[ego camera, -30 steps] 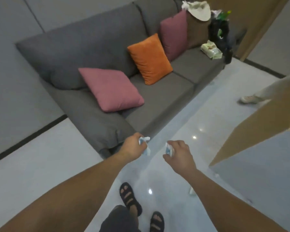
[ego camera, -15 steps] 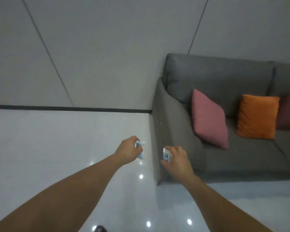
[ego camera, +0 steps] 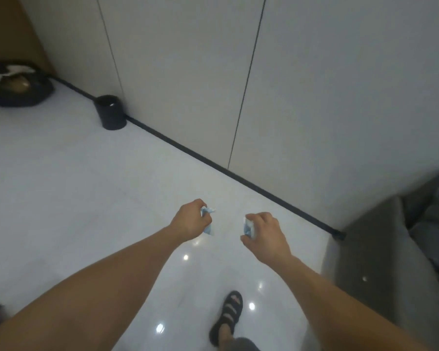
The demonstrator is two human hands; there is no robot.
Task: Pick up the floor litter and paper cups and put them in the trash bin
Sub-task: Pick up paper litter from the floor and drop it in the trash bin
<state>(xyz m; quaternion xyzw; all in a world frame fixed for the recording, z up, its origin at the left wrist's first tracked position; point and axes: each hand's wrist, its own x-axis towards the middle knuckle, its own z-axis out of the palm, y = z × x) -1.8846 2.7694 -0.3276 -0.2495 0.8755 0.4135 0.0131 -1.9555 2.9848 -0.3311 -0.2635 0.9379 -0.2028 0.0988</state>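
Head — trash bin [ego camera: 110,112] upright; litter [ego camera: 207,226] vertical

Your left hand [ego camera: 192,220] grips a crumpled scrap of pale blue and white litter [ego camera: 208,224], with ends poking out above and below the grip. Your right hand [ego camera: 265,233] pinches a second crumpled blue-white piece [ego camera: 249,228], held roughly upright. The trash bin [ego camera: 110,112] is a small black cylinder with an open top. It stands upright on the floor [ego camera: 61,198] against the wall [ego camera: 183,72], well apart from both pieces.
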